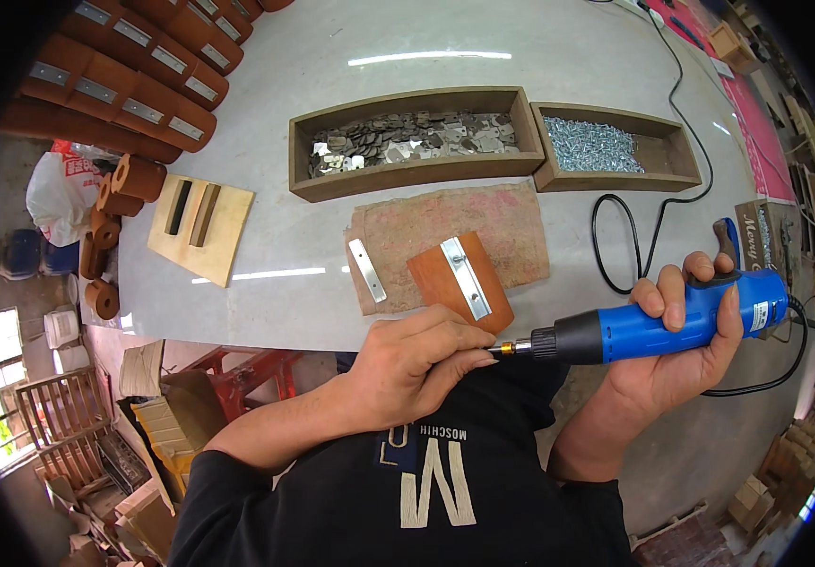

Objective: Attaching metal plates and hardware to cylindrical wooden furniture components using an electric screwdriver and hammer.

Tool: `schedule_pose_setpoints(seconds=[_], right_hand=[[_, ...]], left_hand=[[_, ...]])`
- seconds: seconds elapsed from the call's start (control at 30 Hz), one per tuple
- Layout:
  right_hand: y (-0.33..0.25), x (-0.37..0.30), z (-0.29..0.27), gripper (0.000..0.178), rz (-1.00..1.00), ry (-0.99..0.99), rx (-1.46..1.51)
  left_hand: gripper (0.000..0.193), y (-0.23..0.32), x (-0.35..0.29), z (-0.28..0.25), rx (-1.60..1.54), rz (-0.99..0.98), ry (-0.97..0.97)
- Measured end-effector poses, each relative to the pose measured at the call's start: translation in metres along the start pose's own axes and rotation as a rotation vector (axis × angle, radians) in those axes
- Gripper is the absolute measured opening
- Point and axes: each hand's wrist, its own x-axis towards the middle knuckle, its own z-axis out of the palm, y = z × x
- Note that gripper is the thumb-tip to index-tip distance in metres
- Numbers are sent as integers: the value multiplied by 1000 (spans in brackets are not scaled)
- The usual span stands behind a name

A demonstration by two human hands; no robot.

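Note:
My right hand [677,335] is wrapped round the body of a blue electric screwdriver [630,333], which lies level and points left. At its black nose, the thumb and fingers of my left hand [426,364] pinch the tip by the brass-coloured bit end [509,349]; what exactly sits between those fingers is hidden. Just beyond my left hand, a reddish-brown wooden piece [488,269] rests on a worn cloth [511,213]. A metal plate [465,274] lies along that piece, with screws showing at its holes. Left of it, a loose metal strip [367,270] lies on the cloth.
Farther back stand a wooden box of flat metal pieces [303,156] and a wooden box of screws [682,178]. A black cord [599,250] loops at right. A board with two bars [223,248] lies left, near stacked brown pieces with plates [133,80].

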Motion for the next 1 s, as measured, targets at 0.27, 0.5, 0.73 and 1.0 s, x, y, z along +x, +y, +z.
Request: schedule_pose_setpoints(seconds=[0.27,0.5,0.73,1.0], right_hand=[[-2,-3,-13,28,-5,-44,-31],[5,-1,-21,28,-34,131,-101],[8,-5,-31,28,-5,172,-186],[16,-8,-41,29,32,173,-323]], left_hand=[[9,0,-1,4,-39,1,27],[8,-8,-3,-8,-22,-246,140],[11,-17,-5,-17,9,-329,197],[16,-16,-4,-15,29,-331,165]])
